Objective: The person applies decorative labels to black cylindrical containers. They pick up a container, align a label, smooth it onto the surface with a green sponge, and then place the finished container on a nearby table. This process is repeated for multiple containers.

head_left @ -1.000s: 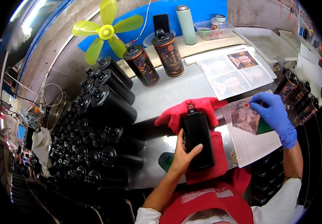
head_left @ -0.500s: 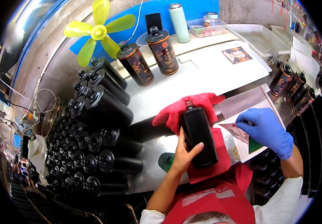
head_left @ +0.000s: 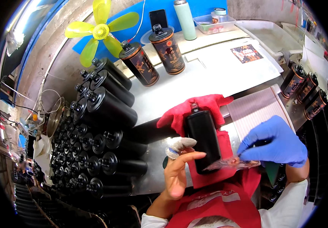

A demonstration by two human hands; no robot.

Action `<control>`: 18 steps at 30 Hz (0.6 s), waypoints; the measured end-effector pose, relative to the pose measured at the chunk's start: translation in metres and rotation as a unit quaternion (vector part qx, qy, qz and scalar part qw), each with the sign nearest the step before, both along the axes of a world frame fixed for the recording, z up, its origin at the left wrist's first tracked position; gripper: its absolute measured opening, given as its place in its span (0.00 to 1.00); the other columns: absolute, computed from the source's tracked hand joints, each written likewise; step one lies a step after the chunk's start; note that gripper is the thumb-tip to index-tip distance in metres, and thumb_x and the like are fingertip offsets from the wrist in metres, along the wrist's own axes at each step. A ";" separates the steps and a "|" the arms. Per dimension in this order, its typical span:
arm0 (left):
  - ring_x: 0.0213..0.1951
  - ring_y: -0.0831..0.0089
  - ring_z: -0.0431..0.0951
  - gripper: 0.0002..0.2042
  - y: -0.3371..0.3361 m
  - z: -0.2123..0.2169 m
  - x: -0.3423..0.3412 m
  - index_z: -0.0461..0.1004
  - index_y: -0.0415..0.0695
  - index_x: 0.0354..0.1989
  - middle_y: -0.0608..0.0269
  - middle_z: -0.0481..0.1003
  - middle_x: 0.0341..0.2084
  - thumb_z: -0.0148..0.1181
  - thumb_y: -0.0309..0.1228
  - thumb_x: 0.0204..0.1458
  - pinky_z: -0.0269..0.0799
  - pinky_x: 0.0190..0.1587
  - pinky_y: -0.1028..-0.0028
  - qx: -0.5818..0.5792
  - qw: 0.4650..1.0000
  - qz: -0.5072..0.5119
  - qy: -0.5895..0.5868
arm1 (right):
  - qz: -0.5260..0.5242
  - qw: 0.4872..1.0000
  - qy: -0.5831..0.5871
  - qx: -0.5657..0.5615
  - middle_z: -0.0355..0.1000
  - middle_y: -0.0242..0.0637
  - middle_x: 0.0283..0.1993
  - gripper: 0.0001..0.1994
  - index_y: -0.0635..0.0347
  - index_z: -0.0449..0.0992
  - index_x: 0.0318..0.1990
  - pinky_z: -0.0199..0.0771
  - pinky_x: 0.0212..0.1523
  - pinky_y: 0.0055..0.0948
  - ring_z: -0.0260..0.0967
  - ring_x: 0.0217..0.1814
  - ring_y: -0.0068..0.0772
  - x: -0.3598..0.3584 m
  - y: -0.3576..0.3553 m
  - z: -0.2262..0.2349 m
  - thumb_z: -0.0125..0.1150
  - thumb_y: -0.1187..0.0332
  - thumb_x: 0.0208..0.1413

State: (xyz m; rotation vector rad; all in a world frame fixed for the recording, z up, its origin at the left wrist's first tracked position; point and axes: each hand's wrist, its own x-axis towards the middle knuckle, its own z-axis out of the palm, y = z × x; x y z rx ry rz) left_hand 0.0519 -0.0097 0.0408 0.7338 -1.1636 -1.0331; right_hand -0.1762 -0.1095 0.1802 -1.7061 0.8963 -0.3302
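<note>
A plain black bottle [head_left: 203, 138] lies on a red cloth [head_left: 173, 116], its clear neck pointing away from me. My left hand [head_left: 178, 171] is at the bottle's left side, fingers apart, some wrapped in pale cloth covers; one fingertip reaches over the bottle's lower part. My right hand [head_left: 276, 142], in a blue glove, pinches a thin, see-through patterned decal film [head_left: 234, 162]. Blurred by motion, the film stretches across the bottle's lower end. Below the same glove sticks out a green triangular scraper [head_left: 272, 173], apparently tucked in the palm.
Many black bottles [head_left: 110, 108] are stacked at the left. Two decorated bottles [head_left: 167, 51] stand at the back, near a yellow-green fan [head_left: 101, 32] and a pale green flask [head_left: 185, 21]. A ribbed white pad [head_left: 261, 110] lies right; several decorated bottles [head_left: 293, 80] stand beyond it.
My left hand has let go of the bottle and opened beside it. My right hand has brought the decal film from the white pad to the bottle; the green scraper moved along with it.
</note>
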 end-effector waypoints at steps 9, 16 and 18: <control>0.27 0.83 0.73 0.06 -0.041 -0.028 0.001 0.74 0.34 0.35 0.65 0.75 0.26 0.61 0.21 0.50 0.69 0.29 0.83 0.193 0.971 0.137 0.024 | -0.064 0.995 -0.066 0.029 0.75 0.33 0.30 0.11 0.67 0.78 0.37 0.69 0.34 0.16 0.70 0.30 0.17 0.047 -0.058 -0.111 0.66 0.72 0.46; 0.27 0.82 0.74 0.05 -0.048 -0.036 0.007 0.74 0.33 0.35 0.63 0.75 0.27 0.60 0.21 0.51 0.69 0.27 0.83 0.201 0.969 0.138 0.029 | -0.127 0.946 -0.098 0.281 0.74 0.33 0.25 0.10 0.66 0.77 0.34 0.66 0.25 0.14 0.68 0.24 0.17 0.032 -0.061 -0.137 0.67 0.69 0.46; 0.27 0.83 0.73 0.04 -0.051 -0.028 0.003 0.74 0.33 0.34 0.63 0.75 0.27 0.60 0.20 0.50 0.68 0.28 0.83 0.202 0.967 0.140 0.067 | -0.134 0.944 -0.104 0.284 0.73 0.32 0.24 0.08 0.63 0.76 0.31 0.63 0.19 0.14 0.65 0.19 0.15 0.032 -0.062 -0.139 0.67 0.69 0.46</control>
